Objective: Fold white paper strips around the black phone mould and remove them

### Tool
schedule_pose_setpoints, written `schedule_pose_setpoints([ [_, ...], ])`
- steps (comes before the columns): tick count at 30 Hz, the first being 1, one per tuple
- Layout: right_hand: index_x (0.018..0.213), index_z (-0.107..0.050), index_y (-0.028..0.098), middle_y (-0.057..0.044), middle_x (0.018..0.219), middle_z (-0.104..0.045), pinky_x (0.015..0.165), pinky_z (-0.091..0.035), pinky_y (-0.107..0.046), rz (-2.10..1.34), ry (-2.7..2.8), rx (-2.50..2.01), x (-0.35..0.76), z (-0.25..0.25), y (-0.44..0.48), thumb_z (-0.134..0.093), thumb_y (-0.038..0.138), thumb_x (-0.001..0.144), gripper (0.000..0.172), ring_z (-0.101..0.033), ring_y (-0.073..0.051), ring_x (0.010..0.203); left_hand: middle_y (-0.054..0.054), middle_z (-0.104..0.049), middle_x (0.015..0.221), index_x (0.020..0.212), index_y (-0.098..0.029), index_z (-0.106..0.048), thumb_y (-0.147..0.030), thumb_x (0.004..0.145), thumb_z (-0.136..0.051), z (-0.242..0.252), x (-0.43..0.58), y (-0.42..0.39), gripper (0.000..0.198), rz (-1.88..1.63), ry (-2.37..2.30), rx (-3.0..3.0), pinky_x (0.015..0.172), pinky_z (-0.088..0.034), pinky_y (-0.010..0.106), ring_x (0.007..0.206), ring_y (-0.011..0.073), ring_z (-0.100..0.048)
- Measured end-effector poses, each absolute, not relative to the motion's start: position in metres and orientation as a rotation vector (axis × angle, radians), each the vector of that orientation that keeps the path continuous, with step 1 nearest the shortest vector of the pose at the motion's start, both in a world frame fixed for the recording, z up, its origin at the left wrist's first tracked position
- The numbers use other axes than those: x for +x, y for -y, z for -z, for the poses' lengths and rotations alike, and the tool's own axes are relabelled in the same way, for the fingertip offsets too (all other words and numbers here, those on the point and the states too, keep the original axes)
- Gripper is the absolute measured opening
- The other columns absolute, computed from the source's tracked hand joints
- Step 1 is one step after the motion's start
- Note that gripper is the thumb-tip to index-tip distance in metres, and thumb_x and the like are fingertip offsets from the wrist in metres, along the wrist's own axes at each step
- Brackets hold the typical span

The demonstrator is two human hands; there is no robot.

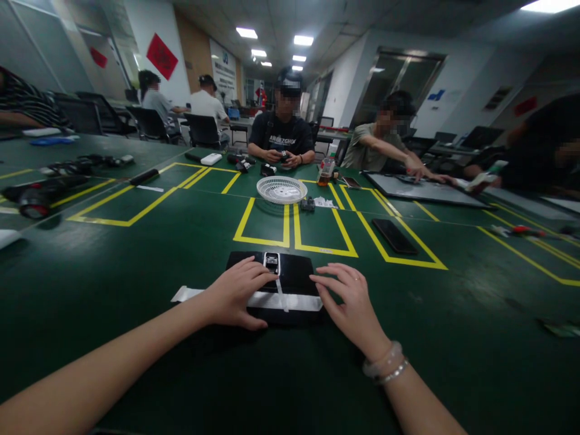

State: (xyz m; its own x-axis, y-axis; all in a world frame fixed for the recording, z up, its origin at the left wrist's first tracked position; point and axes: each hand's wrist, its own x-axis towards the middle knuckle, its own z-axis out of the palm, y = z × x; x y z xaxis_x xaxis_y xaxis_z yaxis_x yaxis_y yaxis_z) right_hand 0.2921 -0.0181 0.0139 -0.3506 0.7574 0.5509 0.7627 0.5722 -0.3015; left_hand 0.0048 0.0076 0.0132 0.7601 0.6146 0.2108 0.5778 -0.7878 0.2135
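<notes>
A flat black case (296,272) lies on the green table in front of me; I cannot make out exactly what kind it is. Across its lower part runs a silver strip (301,301), with its left end sticking out past the case. A small white-framed piece (272,261) sits at the top middle, and a thin pale strip hangs down from it. My left hand (240,293) rests over the left half, fingers stretched out and thumb apart. At the right edge hovers my right hand (347,296), its fingers apart and slightly bent; whether the fingertips touch the case is unclear.
Yellow tape (326,249) marks rectangles on the table. Beyond are a white basket (281,189), a small dark block (307,204), a bottle (325,171) and a dark phone-like slab (393,235). Black gear (45,193) lies left. People sit across, one handling a large panel (426,190).
</notes>
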Motion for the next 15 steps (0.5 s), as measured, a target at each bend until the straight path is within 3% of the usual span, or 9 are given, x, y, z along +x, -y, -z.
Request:
schedule_pose_setpoints([
  [12, 0.117, -0.068, 0.026, -0.009, 0.122, -0.065, 0.098, -0.041, -0.05, 0.105, 2.071, -1.202, 0.296, -0.012, 0.017, -0.054, 0.024, 0.094, 0.026, -0.057, -0.028, 0.116, 0.013, -0.055, 0.133, 0.133, -0.019, -0.055, -0.062, 0.074, -0.069, -0.019, -0.097, -0.063, 0.075, -0.529, -1.675, 2.759, 0.116, -0.017, 0.056, 0.125, 0.0357, -0.048],
  [15, 0.117, -0.068, 0.026, -0.009, 0.122, -0.065, 0.098, -0.041, -0.05, 0.111, 2.091, -1.193, 0.296, -0.013, 0.018, -0.055, 0.023, 0.094, 0.027, -0.056, -0.028, 0.116, 0.017, -0.055, 0.133, 0.13, -0.013, -0.057, -0.064, 0.078, -0.061, -0.018, -0.127, -0.072, 0.073, -0.59, -1.973, 2.603, 0.112, -0.016, 0.06, 0.124, 0.0385, -0.047],
])
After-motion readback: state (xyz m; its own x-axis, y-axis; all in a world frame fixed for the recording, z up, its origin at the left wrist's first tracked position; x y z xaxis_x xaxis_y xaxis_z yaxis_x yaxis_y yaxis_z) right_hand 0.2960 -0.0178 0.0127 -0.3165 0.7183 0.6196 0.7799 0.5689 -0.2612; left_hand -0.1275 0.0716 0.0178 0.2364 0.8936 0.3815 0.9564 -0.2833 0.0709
